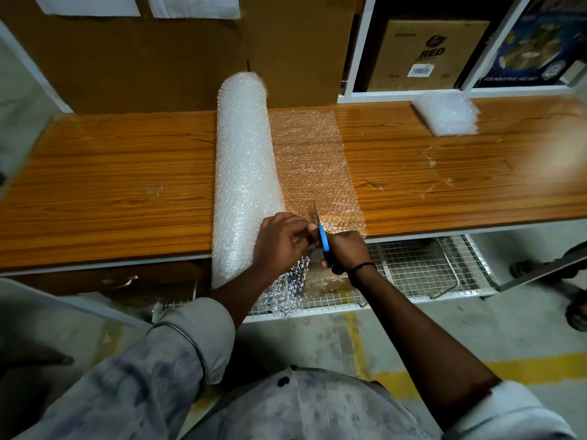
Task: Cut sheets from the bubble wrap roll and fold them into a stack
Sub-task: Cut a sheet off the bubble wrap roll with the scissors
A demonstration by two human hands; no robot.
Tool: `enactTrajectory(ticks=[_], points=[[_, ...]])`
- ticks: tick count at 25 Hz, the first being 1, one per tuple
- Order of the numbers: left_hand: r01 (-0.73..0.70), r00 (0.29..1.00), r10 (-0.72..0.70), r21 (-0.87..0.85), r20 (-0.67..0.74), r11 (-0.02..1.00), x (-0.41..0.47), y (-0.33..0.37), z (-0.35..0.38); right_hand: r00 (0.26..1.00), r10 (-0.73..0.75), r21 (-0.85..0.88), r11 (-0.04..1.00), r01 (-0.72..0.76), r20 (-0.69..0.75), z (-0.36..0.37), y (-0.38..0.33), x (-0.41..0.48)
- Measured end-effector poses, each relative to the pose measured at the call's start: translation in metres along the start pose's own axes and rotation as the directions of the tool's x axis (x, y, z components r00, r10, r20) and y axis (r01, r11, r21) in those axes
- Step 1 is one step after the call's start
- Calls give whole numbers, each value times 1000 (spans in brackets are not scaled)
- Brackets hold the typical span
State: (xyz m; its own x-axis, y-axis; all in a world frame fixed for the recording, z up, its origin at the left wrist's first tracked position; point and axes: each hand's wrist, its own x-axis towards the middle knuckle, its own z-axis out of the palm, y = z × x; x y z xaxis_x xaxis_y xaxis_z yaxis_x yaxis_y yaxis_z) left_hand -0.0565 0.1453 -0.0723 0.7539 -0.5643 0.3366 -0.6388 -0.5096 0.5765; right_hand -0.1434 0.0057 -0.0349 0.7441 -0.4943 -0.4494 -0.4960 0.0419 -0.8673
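Head cam looking down at the desk point(127, 185): both forearms reach forward and meet right at the front edge, around the middle. The left hand point(279, 241) has its knuckles up and fingers curled, pinching the bubble wrap just beside the cut line. The right hand point(346, 252) is wrapped tight around the blue-handled scissors point(322, 236), blades pointing away toward the back edge; I can't tell how far apart the blades are. There's a dark wristband point(363, 266) on that wrist. The bubble wrap roll point(244, 173) lies across the desk from back edge to front edge and sticks out past the front. The unrolled sheet point(314, 166) lies flat to the right of it, touching the roll, and its near end hangs over the front edge. The stack of folded sheets point(446, 114) sits at the back edge toward the right, well apart from the hands. Bare wood shows left of the roll and between sheet and stack. A wire basket point(422, 268) sits under the front edge on the right.
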Motion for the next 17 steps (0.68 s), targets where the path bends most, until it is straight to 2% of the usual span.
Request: enactTrajectory(ticks=[7, 12, 17], points=[[21, 1000, -23, -67, -21, 997, 0, 1, -1, 1000, 20, -38, 999, -20, -6, 0, -3, 4], [123, 992, -126, -154, -12, 981, 1, 1, -5, 998, 37, -25, 999, -38, -58, 6, -11, 7], [93, 996, -94, -191, 6, 977, 0, -7, -3, 997, 35, -36, 999, -37, -70, 9, -8, 10]])
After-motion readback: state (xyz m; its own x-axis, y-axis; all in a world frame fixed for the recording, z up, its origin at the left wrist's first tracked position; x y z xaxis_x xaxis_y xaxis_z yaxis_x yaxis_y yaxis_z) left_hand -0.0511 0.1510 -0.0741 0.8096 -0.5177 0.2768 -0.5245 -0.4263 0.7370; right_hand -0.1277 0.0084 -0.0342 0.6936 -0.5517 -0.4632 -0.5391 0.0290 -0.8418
